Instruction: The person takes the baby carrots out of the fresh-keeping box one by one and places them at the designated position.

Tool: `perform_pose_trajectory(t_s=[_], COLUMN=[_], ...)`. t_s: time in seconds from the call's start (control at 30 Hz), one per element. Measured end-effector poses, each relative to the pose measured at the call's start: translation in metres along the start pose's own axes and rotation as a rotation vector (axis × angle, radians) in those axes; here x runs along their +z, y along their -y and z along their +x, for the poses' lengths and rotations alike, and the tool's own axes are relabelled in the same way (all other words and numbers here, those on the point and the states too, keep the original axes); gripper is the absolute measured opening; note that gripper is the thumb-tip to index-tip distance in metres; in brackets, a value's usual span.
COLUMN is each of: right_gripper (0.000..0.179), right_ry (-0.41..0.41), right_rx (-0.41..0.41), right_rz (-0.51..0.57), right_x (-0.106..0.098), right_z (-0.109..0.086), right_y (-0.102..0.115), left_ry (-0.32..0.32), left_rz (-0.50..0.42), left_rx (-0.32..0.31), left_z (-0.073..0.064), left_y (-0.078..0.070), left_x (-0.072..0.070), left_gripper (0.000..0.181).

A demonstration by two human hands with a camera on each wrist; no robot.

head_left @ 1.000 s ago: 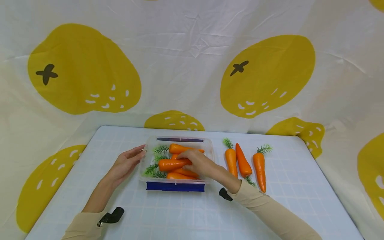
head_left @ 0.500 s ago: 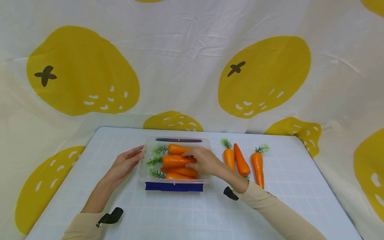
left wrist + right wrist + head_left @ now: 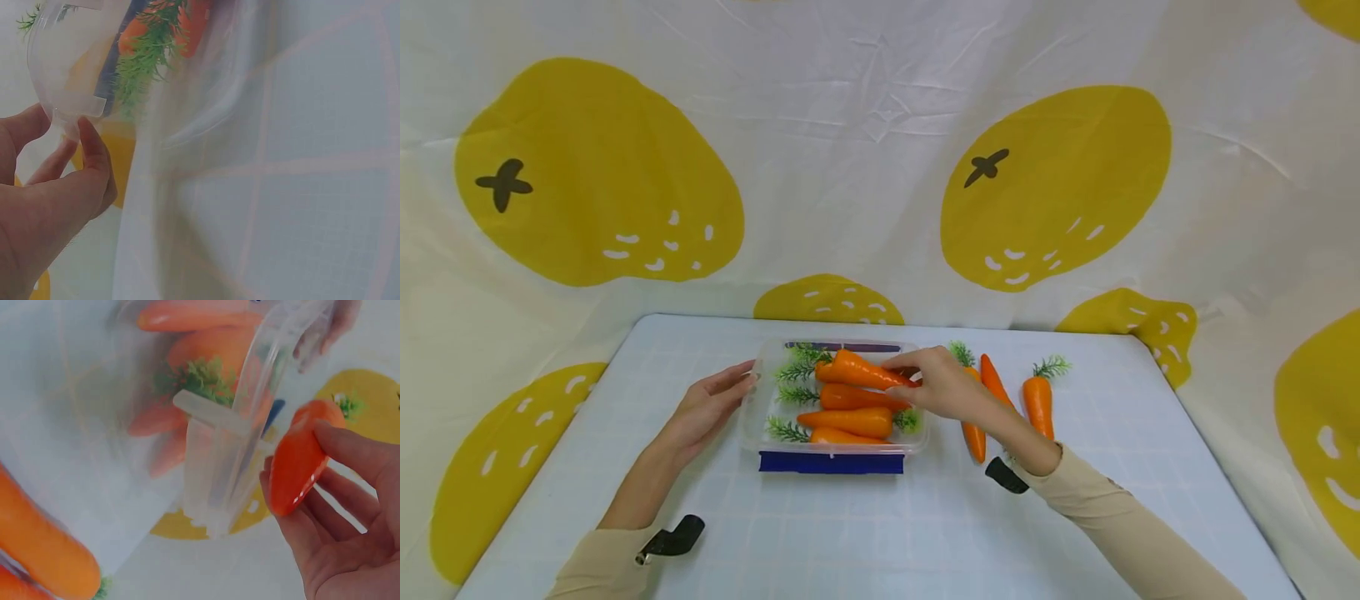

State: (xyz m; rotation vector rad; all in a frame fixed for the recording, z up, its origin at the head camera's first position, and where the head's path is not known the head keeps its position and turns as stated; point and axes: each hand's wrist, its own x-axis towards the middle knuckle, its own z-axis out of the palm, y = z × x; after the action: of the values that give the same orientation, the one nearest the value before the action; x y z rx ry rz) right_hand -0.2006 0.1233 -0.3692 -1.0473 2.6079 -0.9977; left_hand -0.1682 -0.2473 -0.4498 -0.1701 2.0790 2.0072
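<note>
My right hand (image 3: 943,383) pinches a carrot (image 3: 865,369) by its narrow end, thumb against fingers. This carrot is raised over the back of a clear plastic box (image 3: 831,447), its leafy top pointing left. In the right wrist view the orange carrot (image 3: 300,459) appears beyond the box's side flap (image 3: 215,412). Under it, several carrots (image 3: 850,422) lie crosswise in the box, one with its greens at the right end. My left hand (image 3: 703,417) is at the box's left edge, where thumb and fingers pinch the clear flap (image 3: 78,103) in the left wrist view.
Right of the box, several loose carrots lie on the white gridded table (image 3: 850,533), one (image 3: 1038,404) farthest right and another (image 3: 973,437) partly behind my right forearm. A blue latch (image 3: 831,463) hangs at the box's front. A lemon-print cloth (image 3: 835,183) rises behind.
My right hand has moved right and up, lifting the carrot from among the others toward the back of the box. The carrots beneath show more fully. My left hand stays at the box's edge.
</note>
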Motion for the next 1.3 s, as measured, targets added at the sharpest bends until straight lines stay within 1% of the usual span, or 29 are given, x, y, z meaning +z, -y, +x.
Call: perform_pose_trajectory(t_s=[0.2,0.37,0.6,0.73,0.97,1.2,1.3], right_gripper=[0.035,0.035,0.038,0.04,0.043,0.048,0.05], right_ry=[-0.041,-0.104,-0.191,-0.235,-0.288,-0.327,-0.344], right_rx=[0.074,0.134,0.253,0.285,0.325,0.429,0.455], right_rz=[0.063,0.062,0.079,0.08,0.105,0.13,0.143], right_x=[-0.014,-0.023,-0.032,-0.036,-0.038,-0.042,-0.045], right_z=[-0.011,-0.023,-0.042,-0.055,-0.078,-0.101,-0.11], right_y=[-0.006,-0.015,-0.027,-0.038,-0.055,-0.073,-0.078], left_ry=[-0.002,-0.008,-0.007,-0.008,-0.008,-0.009,-0.01], left_rz=[0.01,0.01,0.008,0.007,-0.001,0.004,0.0], left_rx=[-0.018,-0.029,-0.031,-0.034,-0.036,-0.044,-0.046], left_z=[0.0,-0.001,0.0,0.001,0.0,0.0,0.001], left_y=[-0.002,-0.003,-0.002,-0.002,-0.002,-0.003,-0.003], left_x=[0.0,-0.001,-0.002,-0.001,-0.001,0.001,0.001], left_gripper=[0.072,0.073,0.073,0.073,0.074,0.073,0.073])
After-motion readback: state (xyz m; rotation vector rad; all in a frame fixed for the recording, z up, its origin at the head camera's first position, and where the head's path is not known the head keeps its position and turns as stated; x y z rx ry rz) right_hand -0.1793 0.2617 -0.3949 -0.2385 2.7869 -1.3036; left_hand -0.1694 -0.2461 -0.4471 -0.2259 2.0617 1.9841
